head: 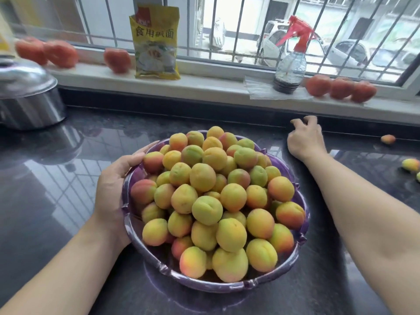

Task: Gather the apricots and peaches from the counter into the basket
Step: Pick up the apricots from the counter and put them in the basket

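Purple basket [293, 267] stands on the dark table [56, 201], heaped with apricots and peaches [211, 196]. Left hand [113, 189] grips the basket's left rim, fingers curled along its edge, forearm extended from lower left. Right hand [305, 138] rests on the table beyond the basket's right side, wrist bent, fingers loosely spread and grasping nothing. Loose fruit lies to the far right: one [388, 139] near the back edge, another [411, 165] nearer.

Home kitchen, dark stone counter [56, 201], steel pot [29, 96]
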A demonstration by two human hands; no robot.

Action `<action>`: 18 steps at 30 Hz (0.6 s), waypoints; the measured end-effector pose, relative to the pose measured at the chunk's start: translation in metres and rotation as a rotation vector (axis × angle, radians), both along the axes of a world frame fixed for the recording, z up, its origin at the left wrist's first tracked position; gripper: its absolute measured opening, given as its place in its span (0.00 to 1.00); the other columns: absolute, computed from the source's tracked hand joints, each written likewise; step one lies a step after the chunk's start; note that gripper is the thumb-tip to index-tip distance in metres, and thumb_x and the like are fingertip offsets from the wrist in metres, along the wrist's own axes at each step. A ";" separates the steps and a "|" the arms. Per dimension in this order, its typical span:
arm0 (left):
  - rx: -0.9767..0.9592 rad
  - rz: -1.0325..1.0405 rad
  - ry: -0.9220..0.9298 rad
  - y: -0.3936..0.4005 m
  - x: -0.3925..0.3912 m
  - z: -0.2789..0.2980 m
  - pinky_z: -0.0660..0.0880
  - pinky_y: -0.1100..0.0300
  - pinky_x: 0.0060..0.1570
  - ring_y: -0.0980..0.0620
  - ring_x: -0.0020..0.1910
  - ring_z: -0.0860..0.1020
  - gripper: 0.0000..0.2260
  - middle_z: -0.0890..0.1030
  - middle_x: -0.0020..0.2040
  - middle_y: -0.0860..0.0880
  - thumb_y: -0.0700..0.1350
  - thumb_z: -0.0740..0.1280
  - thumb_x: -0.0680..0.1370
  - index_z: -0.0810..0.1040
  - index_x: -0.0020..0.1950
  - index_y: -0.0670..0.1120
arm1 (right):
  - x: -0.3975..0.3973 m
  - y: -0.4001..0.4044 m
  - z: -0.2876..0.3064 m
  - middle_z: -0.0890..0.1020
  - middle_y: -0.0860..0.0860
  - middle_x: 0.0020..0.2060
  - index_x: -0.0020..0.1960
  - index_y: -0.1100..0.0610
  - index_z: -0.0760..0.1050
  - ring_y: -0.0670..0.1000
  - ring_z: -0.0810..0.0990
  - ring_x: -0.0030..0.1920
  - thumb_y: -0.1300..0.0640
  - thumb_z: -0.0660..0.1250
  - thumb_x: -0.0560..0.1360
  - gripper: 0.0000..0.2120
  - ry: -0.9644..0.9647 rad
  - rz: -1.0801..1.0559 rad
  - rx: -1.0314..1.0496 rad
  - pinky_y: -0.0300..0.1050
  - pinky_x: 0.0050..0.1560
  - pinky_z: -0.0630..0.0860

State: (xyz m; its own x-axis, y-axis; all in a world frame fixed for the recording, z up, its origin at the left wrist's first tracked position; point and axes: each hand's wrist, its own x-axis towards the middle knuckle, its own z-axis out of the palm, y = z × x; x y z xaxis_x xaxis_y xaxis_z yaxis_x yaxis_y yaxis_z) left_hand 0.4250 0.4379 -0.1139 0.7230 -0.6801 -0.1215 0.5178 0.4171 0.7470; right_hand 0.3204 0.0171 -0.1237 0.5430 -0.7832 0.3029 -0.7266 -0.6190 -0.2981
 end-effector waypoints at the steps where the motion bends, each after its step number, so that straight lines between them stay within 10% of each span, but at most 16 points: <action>1: 0.000 0.001 0.008 -0.001 0.000 0.000 0.75 0.38 0.68 0.38 0.68 0.80 0.21 0.82 0.68 0.39 0.48 0.55 0.85 0.80 0.72 0.43 | 0.002 -0.003 0.000 0.63 0.59 0.71 0.71 0.58 0.71 0.65 0.66 0.69 0.59 0.56 0.80 0.20 0.002 -0.014 0.003 0.57 0.71 0.65; 18: -0.024 -0.068 0.011 0.003 -0.013 0.016 0.76 0.38 0.69 0.37 0.68 0.80 0.22 0.81 0.70 0.38 0.49 0.58 0.85 0.76 0.75 0.42 | -0.049 0.069 0.003 0.82 0.56 0.56 0.63 0.57 0.78 0.57 0.78 0.58 0.54 0.69 0.79 0.14 -0.281 0.118 0.086 0.48 0.58 0.72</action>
State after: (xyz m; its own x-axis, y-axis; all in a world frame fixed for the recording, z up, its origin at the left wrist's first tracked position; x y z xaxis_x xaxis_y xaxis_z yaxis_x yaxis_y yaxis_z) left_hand 0.4116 0.4413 -0.0980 0.6740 -0.7301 -0.1126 0.5535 0.3982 0.7315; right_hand 0.2713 0.0863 -0.1209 0.5358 -0.7494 0.3889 -0.5334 -0.6575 -0.5321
